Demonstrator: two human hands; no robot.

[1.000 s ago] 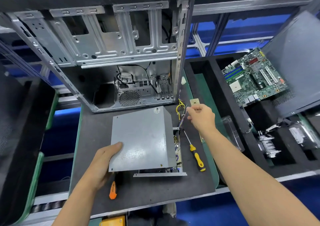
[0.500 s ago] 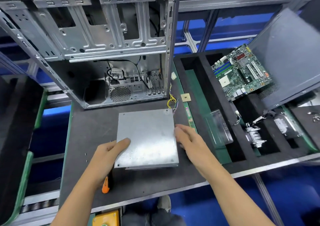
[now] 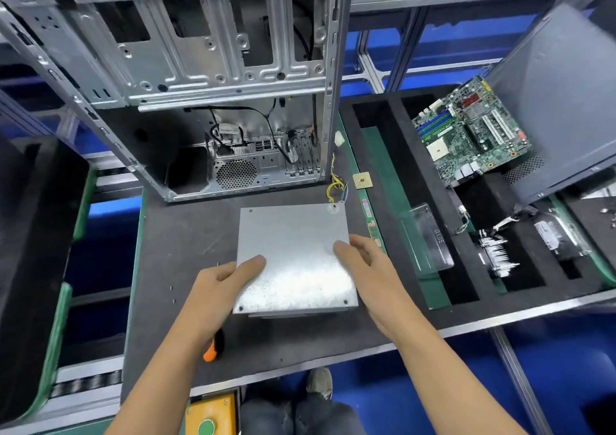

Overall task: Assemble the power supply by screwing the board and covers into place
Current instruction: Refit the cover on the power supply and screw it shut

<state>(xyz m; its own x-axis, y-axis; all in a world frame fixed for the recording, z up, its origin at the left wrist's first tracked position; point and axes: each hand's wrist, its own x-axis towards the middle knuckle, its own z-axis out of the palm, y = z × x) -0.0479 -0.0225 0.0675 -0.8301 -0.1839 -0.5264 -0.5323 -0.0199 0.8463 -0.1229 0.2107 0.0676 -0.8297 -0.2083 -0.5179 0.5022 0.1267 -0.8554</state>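
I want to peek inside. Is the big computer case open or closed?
Open. The computer case has no side panel on, so its metal frame, cables and fan grille show.

Dark mat point(image 3: 186, 247), power supply point(image 3: 293, 254), computer case point(image 3: 206, 77)

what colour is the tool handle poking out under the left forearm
Orange with black, seen in the head view: the tool handle lies on the dark mat.

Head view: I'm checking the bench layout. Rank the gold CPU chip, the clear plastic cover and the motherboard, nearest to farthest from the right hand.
1. Clear plastic cover: in the foam tray just right of the right hand.
2. Gold CPU chip: beyond the hand, near the case.
3. Motherboard: far right, propped up.
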